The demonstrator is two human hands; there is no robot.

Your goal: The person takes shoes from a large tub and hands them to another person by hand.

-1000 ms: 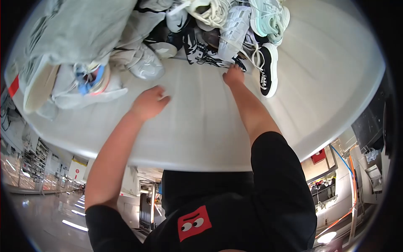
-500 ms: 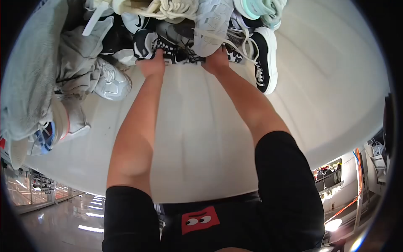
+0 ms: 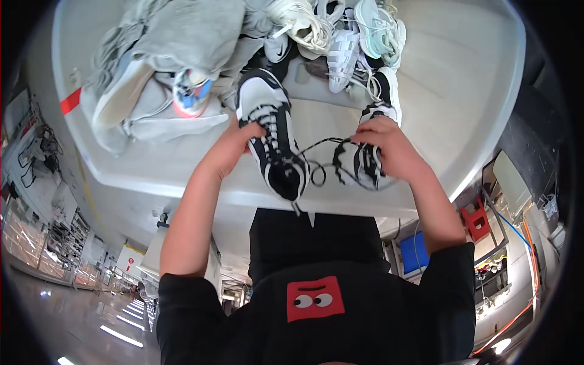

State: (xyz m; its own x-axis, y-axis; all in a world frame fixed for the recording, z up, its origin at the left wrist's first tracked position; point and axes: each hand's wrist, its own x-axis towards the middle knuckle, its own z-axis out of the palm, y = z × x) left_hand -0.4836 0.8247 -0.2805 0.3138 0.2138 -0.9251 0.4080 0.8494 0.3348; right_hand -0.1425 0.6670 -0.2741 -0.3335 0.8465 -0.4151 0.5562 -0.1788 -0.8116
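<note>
My left hand (image 3: 232,145) is closed round the side of a black-and-white sneaker (image 3: 263,97), its thumb over the lacing. The sneaker lies with its toe pointing away and its dark opening towards me. To the right, my right hand (image 3: 389,143) grips a second black-and-white sneaker (image 3: 368,165), which the fingers partly cover. Black-and-white laces (image 3: 331,141) run loosely across the gap between the two shoes. A black shoe with a white sole (image 3: 391,91) lies just behind the right sneaker.
A pile of white sneakers (image 3: 344,58), cream laces (image 3: 302,24) and grey cloth-like items (image 3: 188,36) covers the far side of the white table (image 3: 462,79). At left lies a shoe with blue and red parts (image 3: 193,94). Red tape (image 3: 70,101) marks the table's left edge.
Both hands have drawn the black-and-white sneakers out of the pile towards me and apart from each other. The view has shifted, showing more of the table's near edge and my shirt.
</note>
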